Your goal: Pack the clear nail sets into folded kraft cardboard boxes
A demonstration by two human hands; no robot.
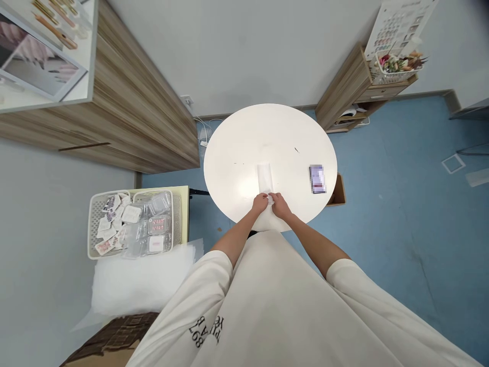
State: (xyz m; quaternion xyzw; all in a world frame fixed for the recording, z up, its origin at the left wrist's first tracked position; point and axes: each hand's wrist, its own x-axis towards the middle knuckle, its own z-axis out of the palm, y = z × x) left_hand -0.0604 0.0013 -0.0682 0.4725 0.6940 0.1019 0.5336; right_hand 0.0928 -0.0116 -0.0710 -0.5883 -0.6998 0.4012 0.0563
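A narrow, whitish, translucent strip of wrapping sheet [265, 177] lies flat on the round white table [229, 137], pointing away from me. At its near end, my left hand [260, 203] and my right hand [280, 205] are side by side, fingers closed on the strip's edge. A small crumpled or folded bit of it shows between my fingertips. Its exact material is too small to tell. To the right on the same table lies a purple rectangular item [318, 179], blurred out.
White baskets [91, 227] of clear plastic boxes and printed cards stand at left, beside a pile of white wrapping sheets [141, 280]. A wooden cabinet [153, 102] is at back left, a smaller one [344, 92] at back right. A brown box [338, 192] sits below the table's right edge.
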